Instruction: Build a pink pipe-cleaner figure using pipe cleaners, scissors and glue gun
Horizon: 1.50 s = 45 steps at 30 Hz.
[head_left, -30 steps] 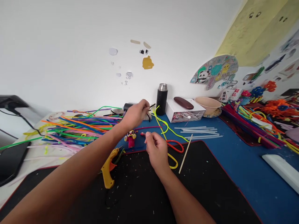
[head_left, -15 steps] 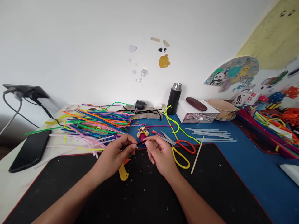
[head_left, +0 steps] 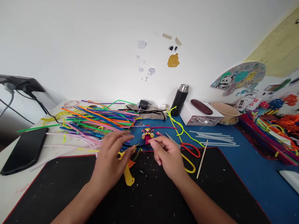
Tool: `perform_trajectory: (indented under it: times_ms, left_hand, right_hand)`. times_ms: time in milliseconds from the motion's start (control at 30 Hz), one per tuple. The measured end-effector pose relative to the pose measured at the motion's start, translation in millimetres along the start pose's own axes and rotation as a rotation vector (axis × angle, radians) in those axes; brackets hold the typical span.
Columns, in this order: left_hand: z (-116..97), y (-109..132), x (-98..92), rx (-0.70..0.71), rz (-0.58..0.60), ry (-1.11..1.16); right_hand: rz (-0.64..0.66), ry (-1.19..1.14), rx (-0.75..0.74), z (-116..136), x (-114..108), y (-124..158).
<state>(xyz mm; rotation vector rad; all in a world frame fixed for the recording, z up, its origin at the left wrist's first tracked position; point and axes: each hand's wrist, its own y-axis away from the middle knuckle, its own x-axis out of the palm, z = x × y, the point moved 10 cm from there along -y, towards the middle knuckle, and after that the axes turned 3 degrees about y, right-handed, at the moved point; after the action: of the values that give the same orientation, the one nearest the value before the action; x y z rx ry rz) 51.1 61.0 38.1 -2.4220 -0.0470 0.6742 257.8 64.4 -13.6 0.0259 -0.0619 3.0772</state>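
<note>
A thin black stem (head_left: pixel 140 145) runs sideways above the mat's back edge, its right end pinched in my right hand (head_left: pixel 167 153). My left hand (head_left: pixel 113 155) is spread open around the stem's left part, thumb and fingers apart. Just behind the stem a small figure (head_left: pixel 147 133) with a yellow face and magenta body stands upright. A yellow-handled tool (head_left: pixel 128 176) with an orange part lies on the mat beside my left hand, its upper end partly hidden. Scissors with red and yellow handles (head_left: pixel 191 150) lie right of my right hand.
Colourful pipe cleaners (head_left: pixel 100 119) are heaped at the back left, beyond a phone (head_left: pixel 24 151). Behind stand a black flask (head_left: pixel 180 100), a white box (head_left: pixel 202 116) and a bowl (head_left: pixel 224 112). A wooden stick (head_left: pixel 202 159) and white strips (head_left: pixel 216 138) lie right.
My left hand has opened, its fingers lifting off the black stem, and more of the stem shows. My right hand still pinches it. The whole view has shifted slightly.
</note>
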Motion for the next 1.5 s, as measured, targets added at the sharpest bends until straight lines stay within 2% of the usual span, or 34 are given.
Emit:
perform_trajectory:
  times_ms: [33,67,100,133,200,267,333,400,500,600,667,767,833,867,933,1033,1100,1233,1400,1500]
  left_hand:
    - [-6,3,-18.3,0.048,-0.155,-0.071]
    - [-12,6,-30.1,0.087,-0.253,-0.066]
    - [-13,8,-30.4,0.082,-0.24,0.009]
    - [-8,7,-18.3,0.018,-0.117,0.129]
    - [8,12,21.1,-0.245,0.201,0.388]
    - [20,23,48.1,-0.497,0.337,0.614]
    - [26,28,61.6,-0.647,0.331,0.813]
    - [31,28,67.1,-0.726,0.269,0.957]
    - [36,28,67.8,-0.767,0.196,1.045]
    - [41,28,62.4,-0.769,0.152,1.026]
    - [42,30,64.5,-0.792,0.212,0.99]
    - [35,42,80.6,-0.829,0.47,0.942]
    - [32,45,85.5,-0.823,0.546,0.927]
    - [32,43,84.3,-0.809,0.523,0.926]
    - [35,35,75.2,-0.768,0.391,0.929]
    - [44,26,55.4,-0.713,0.175,0.887]
    - [50,24,44.1,-0.675,0.098,0.801]
    - [55,23,33.9,-0.634,0.064,0.68]
    - [56,21,23.6,-0.633,0.006,0.542]
    - [51,18,33.4,-0.636,0.038,0.653]
  right_hand:
    - [-0.044,-0.01,-0.015,6,-6,-7]
    - [-0.096,-0.034,-0.031,11,-12,-13]
    - [-0.14,-0.06,-0.045,16,-17,-19]
    - [-0.182,-0.093,-0.065,22,-21,-24]
    - [-0.214,-0.17,-0.084,28,-20,-32]
    - [-0.209,-0.231,-0.096,30,-13,-34]
    - [-0.175,-0.258,-0.077,23,-2,-33]
    - [-0.107,-0.255,-0.031,10,10,-30]
    - [-0.008,-0.221,0.039,-9,23,-23]
    - [0.041,-0.2,0.055,-14,27,-19]
    - [0.064,-0.194,0.045,-11,28,-18]
    - [0.059,-0.199,0.041,-6,26,-17]
    - [0.03,-0.226,0.04,-4,22,-17]
    - [0.02,-0.24,0.038,-4,20,-16]
    - [0.031,-0.257,0.04,-6,23,-15]
    - [0.102,-0.273,0.072,-12,36,-11]
    - [0.127,-0.29,0.096,-15,44,-7]
    - [0.137,-0.266,0.073,-12,52,-4]
    - [0.093,-0.175,0.011,-11,46,-5]
    - [0.093,-0.168,0.014,-14,44,-6]
